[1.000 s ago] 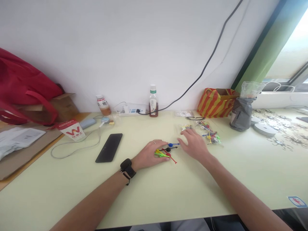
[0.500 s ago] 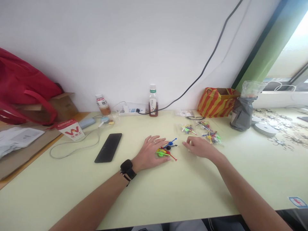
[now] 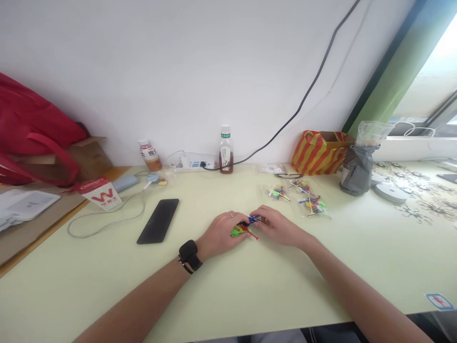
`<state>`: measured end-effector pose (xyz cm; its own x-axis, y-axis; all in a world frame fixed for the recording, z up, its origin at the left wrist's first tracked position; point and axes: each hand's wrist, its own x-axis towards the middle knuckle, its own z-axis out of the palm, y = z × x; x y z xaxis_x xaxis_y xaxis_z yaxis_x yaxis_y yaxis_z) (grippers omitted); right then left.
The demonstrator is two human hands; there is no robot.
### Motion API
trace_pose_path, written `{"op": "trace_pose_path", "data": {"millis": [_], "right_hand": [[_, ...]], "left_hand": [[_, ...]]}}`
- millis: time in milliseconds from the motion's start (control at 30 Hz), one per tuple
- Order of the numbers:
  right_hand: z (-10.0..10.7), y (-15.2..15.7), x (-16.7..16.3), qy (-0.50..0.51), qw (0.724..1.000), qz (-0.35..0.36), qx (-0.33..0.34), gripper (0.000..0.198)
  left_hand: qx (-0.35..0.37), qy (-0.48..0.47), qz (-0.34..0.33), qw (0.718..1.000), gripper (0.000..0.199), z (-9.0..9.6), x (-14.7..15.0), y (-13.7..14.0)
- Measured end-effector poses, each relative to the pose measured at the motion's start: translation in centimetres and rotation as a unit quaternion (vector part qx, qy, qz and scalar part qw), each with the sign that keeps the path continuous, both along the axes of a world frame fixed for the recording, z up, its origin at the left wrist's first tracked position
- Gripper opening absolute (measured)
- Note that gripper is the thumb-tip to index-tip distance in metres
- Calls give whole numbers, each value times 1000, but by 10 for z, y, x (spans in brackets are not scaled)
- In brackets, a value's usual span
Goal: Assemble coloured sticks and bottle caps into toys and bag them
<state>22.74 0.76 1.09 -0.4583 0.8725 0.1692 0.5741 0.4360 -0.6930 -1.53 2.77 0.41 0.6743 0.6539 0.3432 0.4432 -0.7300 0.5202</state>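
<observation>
A small group of plastic spinner arrows lies on the table between my hands. A green arrow [image 3: 235,232] and a red arrow [image 3: 253,233] stick out under my left hand [image 3: 221,232], whose fingers are curled over the group. Beside them, a blue arrow [image 3: 252,219] shows at the fingertips of both hands, with a dark one close by. My right hand [image 3: 276,226] pinches the tip end of the blue arrow. Fingers partly cover the arrows, so each one's exact hold is hard to see.
Clear packets of coloured arrows [image 3: 314,206] lie beyond my right hand. A black phone [image 3: 158,221] rests at left, near a white cable [image 3: 103,236]. Along the wall stand a drink bottle [image 3: 226,155], a power strip [image 3: 194,164] and a striped bag [image 3: 317,152].
My right hand has moved left to the arrows and closed on the blue one. My left fingers, spread before, have curled in. The blue and dark arrows are now mostly covered.
</observation>
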Motion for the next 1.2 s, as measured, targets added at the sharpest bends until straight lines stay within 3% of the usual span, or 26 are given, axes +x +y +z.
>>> {"op": "trace_pose_path", "data": {"millis": [167,333,433,500,567,633,700,833,1000,1200], "right_hand": [[7,-7,-8,1,999,37,-16,21],[6,10,5,6,999,-27,43,25],[8,43,22,-42,991,-73,109,27],[12,72,32,-104,981,-107,122,29],[14,104,36,-163,965,-186,87,32],[13,133,34,-180,959,-211,62,39],[10,156,25,-194,957,-213,40,42],[-1,184,1,-218,949,-229,-3,45],[-6,198,-19,-228,937,-262,-29,38],[18,192,-7,-182,923,-336,37,34]], "left_hand": [[18,13,33,999,47,0,-2,0],[48,32,10,998,82,13,-4,2],[26,21,14,999,66,41,-7,14],[-30,73,4,997,52,67,-11,28],[-112,191,-9,975,56,93,-16,45],[-148,270,26,951,64,112,-21,61],[-135,238,88,958,70,122,-26,72],[-101,146,123,976,81,116,-39,81],[-202,248,107,941,84,108,-65,87],[-182,194,129,955,76,107,-84,100]]}}
